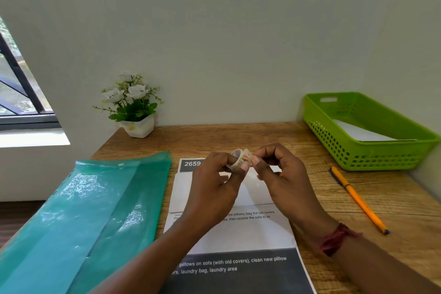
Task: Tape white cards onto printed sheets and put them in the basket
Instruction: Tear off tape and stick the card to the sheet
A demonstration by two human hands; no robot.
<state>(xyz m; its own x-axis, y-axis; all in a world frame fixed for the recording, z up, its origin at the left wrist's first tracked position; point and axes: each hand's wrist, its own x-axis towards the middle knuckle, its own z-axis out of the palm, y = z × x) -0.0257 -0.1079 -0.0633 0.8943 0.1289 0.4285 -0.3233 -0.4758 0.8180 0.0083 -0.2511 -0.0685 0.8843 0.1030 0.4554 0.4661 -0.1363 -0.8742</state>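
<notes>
Nearest me the printed sheet (238, 234) lies flat on the bench (238, 136), a white card (183, 193) across its far half. Just above the card, my left hand (214, 188) pinches a small tape roll (239, 159); my right hand (284, 181) has its fingers (256, 160) pinching the roll's right side. Far right, the green basket (358, 157) holds paper (362, 132).

Bright daylight from the window (16, 83), glare on the folder (95, 198), edges bowed

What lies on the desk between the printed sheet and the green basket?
An orange pen lies between the sheet and the basket, touching neither; the head view shows it.
</notes>
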